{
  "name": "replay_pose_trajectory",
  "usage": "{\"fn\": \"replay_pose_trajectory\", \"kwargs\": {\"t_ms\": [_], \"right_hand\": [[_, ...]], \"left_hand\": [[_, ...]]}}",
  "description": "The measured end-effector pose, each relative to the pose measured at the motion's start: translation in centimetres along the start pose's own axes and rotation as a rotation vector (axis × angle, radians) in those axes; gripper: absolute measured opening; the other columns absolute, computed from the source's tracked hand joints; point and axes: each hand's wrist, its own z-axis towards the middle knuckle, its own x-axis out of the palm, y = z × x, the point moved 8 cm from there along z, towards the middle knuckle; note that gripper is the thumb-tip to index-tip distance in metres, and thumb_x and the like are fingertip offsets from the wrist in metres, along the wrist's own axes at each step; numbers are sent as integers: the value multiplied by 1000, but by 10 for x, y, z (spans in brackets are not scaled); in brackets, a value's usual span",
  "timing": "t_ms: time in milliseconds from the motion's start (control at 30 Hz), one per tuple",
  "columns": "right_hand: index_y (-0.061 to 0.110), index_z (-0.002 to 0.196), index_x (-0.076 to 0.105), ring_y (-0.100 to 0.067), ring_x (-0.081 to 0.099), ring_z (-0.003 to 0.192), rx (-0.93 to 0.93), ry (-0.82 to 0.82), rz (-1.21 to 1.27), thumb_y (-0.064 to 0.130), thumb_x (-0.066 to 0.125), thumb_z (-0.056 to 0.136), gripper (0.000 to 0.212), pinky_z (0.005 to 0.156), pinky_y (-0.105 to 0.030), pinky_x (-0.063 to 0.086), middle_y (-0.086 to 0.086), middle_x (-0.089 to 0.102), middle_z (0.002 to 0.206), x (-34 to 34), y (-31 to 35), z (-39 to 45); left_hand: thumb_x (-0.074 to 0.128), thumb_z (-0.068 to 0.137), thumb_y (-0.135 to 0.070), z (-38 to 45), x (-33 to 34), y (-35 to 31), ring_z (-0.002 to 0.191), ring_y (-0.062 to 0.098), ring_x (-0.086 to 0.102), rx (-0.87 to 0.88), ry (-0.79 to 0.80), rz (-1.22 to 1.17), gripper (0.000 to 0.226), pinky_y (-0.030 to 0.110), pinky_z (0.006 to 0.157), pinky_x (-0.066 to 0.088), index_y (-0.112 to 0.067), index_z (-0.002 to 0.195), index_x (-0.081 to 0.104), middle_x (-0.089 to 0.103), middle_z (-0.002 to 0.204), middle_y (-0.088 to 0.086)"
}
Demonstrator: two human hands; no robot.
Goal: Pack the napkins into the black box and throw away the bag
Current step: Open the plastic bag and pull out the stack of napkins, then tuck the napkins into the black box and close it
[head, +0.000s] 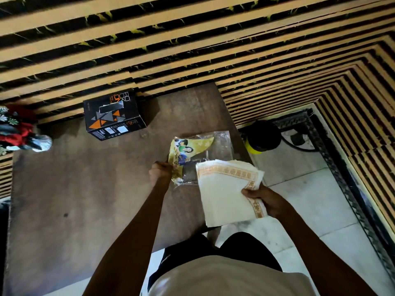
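I have the napkins (226, 189) pinched as one stack in my right hand (265, 199), thumb on top at the stack's right edge. My left hand (160, 173) is closed on the bag (192, 154), which looks emptied. The black box (114, 115) sits on the table (74, 199) at about ten o'clock from the stack, well apart. Its top slot looks narrow; I can't see inside.
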Motion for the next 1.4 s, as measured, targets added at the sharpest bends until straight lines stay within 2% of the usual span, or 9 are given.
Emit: {"fn": "replay_pose_trajectory", "kwargs": {"t_ms": [233,333,467,667,833,967,1067,1233,1400], "right_hand": [[12,124,57,-35,62,112,140,82,-161,6,72,78,49,99,-53,47,-19,65,121,-6,-7,15],[9,116,60,-29,65,100,224,72,-233,0,60,87,30,98,-51,48,-13,69,108,6,-18,34],[3,125,55,-28,63,96,223,-37,-518,5,63,86,40,98,-53,47,-11,66,103,7,-28,56],[15,103,62,-30,63,98,193,-20,-424,3,64,85,22,97,-54,47,-17,66,111,6,-35,55],[8,115,60,-38,59,110,183,60,-179,11,82,62,58,98,-55,47,-20,65,114,3,-37,46],[10,106,62,-34,62,103,159,-31,-193,-2,63,84,25,95,-52,48,-14,66,107,-4,-32,49],[9,107,61,-33,63,102,173,-122,-419,3,62,87,21,91,-48,51,-15,66,107,-9,-31,53],[4,107,59,-29,65,87,151,-175,-566,4,66,83,25,86,-42,52,-12,67,94,-4,-21,56],[2,107,62,-37,66,101,38,-239,-658,13,72,79,31,93,-51,52,-22,67,115,-9,-12,56]], "left_hand": [[77,59,-31,-6,5,-1,75,31,74,13,22,-73,9,53,67,61,-28,61,68,75,83,16],[77,72,-21,-56,-7,-40,73,29,72,19,31,-75,10,46,66,63,-17,74,69,73,82,14],[77,75,-13,-58,-5,-44,73,34,73,14,49,-86,14,51,66,62,-17,70,64,72,85,17],[70,76,-2,-49,-6,-43,71,35,73,9,41,-68,25,46,52,62,-19,62,59,72,88,20],[70,74,-1,-46,-6,-41,71,32,71,-3,28,-72,28,51,66,62,-17,55,58,66,67,9],[68,77,-1,-50,-5,-42,65,24,66,36,42,-62,28,45,64,62,-18,57,59,61,61,0],[69,78,-2,-50,-7,-35,62,24,68,23,28,-61,27,49,59,62,-18,58,60,65,64,3],[70,83,-3,-61,-5,-37,61,23,65,26,80,-118,30,23,33,52,-20,62,57,65,76,11],[66,87,-1,-81,-6,-40,62,19,62,103,166,-303,18,18,36,49,-15,79,57,66,80,10]]}}
